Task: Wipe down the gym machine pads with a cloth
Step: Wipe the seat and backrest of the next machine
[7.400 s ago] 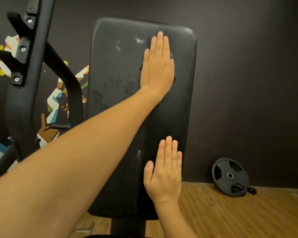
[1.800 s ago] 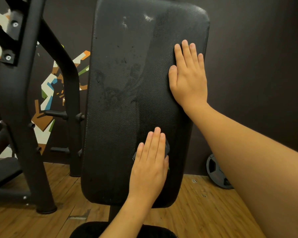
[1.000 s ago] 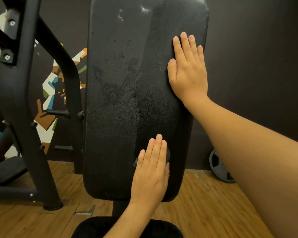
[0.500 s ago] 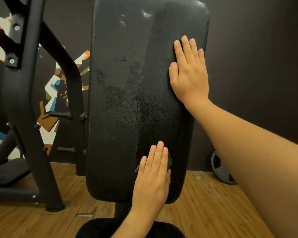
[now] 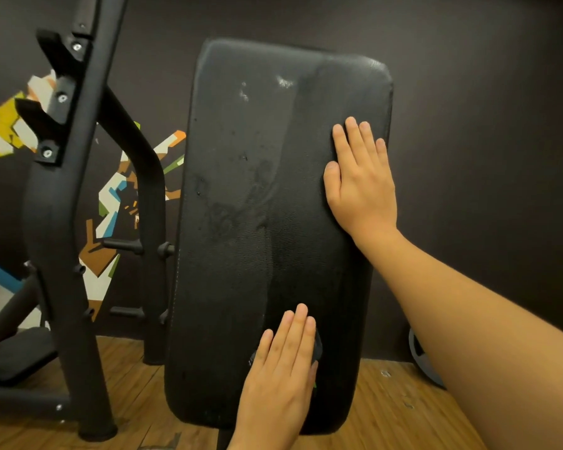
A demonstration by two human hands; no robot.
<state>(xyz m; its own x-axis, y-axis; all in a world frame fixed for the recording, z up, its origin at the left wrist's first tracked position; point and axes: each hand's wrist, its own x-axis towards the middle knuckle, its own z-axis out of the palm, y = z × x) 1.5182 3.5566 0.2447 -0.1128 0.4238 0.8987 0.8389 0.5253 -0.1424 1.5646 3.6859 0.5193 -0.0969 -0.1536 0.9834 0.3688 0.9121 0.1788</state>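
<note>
At the lower right of the upright back pad (image 5: 257, 222), the left hand (image 5: 280, 378) lay flat with fingers straight and together, pressing a dark cloth (image 5: 318, 347) against the vinyl. Only small edges of the cloth showed beside the fingers and palm. The flat palm probably spread pressure over the whole cloth instead of bunching it. The right hand (image 5: 359, 183) rested open on the pad's upper right edge, fingers extended and grasping nothing, likely bracing the pad against the wiping push. The pad was black grained vinyl, tall with rounded corners, and stood nearly vertical before a dark wall. A darker, duller band ran down its right-centre, from near the top to the cloth; I read this as damp, wiped surface. The left half carried smudges, swirl marks at mid-height and pale specks near the top, so I judged it not yet cleaned. A black machine frame (image 5: 62, 222) stood left of the pad. A weight plate (image 5: 420, 358) leaned at the wall behind the right forearm, on the wooden floor (image 5: 387, 417).
</note>
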